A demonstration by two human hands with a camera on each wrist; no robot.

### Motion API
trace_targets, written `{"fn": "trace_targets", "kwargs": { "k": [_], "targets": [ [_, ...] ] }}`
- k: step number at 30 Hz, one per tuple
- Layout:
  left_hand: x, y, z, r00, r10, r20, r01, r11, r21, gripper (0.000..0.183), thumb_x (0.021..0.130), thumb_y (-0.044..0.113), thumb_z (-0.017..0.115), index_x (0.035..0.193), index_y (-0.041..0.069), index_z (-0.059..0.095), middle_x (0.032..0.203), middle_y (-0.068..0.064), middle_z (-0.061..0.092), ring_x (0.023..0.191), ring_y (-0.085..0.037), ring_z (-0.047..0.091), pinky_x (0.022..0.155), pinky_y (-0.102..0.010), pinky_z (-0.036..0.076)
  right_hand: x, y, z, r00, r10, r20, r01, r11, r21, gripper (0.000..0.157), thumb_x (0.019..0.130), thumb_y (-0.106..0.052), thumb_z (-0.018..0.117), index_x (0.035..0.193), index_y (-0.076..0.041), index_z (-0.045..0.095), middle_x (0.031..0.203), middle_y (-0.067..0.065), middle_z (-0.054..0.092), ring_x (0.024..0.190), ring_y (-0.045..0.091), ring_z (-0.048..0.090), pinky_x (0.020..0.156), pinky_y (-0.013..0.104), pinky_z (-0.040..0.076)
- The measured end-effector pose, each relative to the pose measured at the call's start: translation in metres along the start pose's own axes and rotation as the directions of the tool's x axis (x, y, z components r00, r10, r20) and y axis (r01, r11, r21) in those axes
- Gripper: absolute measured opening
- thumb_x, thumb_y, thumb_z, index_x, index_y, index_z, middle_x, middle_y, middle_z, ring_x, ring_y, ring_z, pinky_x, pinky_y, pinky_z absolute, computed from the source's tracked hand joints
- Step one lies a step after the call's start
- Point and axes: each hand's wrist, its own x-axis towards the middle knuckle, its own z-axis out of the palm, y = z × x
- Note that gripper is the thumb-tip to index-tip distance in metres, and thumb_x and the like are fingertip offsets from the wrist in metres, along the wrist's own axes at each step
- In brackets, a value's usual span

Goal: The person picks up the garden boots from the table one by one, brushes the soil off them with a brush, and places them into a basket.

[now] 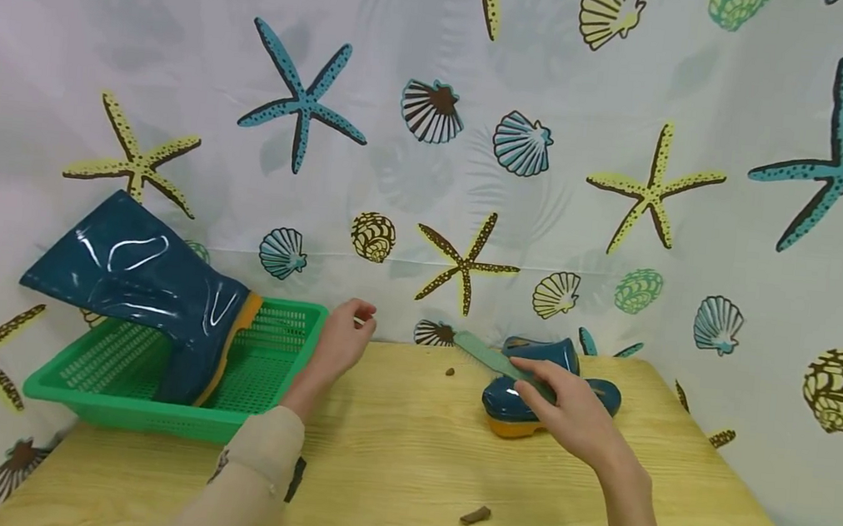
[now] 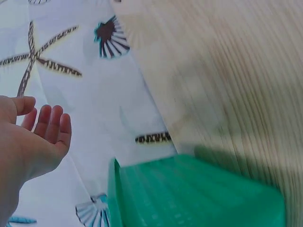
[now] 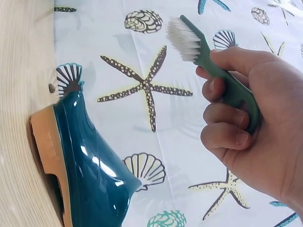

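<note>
My right hand (image 1: 577, 414) grips a green brush (image 1: 485, 354) by its handle. Fingers and thumb curl round it, and the white bristles (image 3: 183, 40) stick out past them in the right wrist view. Below and beside that hand, a dark blue boot (image 1: 506, 397) with an orange-tan sole lies on its side on the table. My left hand (image 1: 343, 340) holds nothing, its fingers loosely bent above the right rim of a green plastic basket (image 1: 257, 424). Inside the basket leans another blue boot (image 1: 157, 273), its shaft tilted out over the left rim.
A brown lump (image 1: 475, 516) lies near the front of the wooden table (image 1: 388, 469), with a smaller brown bit (image 1: 450, 372) towards the back. A white curtain (image 1: 440, 47) printed with starfish and shells hangs behind and along the sides.
</note>
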Motion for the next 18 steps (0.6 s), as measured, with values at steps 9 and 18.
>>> {"fn": "trace_targets", "kwargs": {
  "k": [9, 18],
  "targets": [
    [-0.006, 0.021, 0.057, 0.988, 0.039, 0.149, -0.043, 0.999, 0.023, 0.029, 0.103, 0.018, 0.052, 0.129, 0.007, 0.061, 0.12, -0.011, 0.066, 0.107, -0.026, 0.065, 0.087, -0.041, 0.055, -0.006, 0.008, -0.014, 0.998, 0.042, -0.038, -0.042, 0.999, 0.01, 0.046, 0.104, -0.035, 0.052, 0.143, -0.012, 0.053, 0.134, 0.013, 0.061, 0.109, 0.027, 0.064, 0.087, 0.047, 0.054],
    [-0.009, 0.037, 0.104, 0.961, 0.055, 0.269, -0.051, 0.998, -0.022, 0.029, 0.102, 0.017, 0.053, 0.127, 0.003, 0.061, 0.121, -0.014, 0.065, 0.106, -0.028, 0.066, 0.087, -0.041, 0.055, -0.009, 0.013, -0.02, 0.996, 0.043, -0.081, -0.043, 0.999, -0.002, 0.045, 0.104, -0.035, 0.052, 0.143, -0.013, 0.054, 0.135, 0.014, 0.061, 0.111, 0.029, 0.063, 0.089, 0.049, 0.053]
  ]
}}
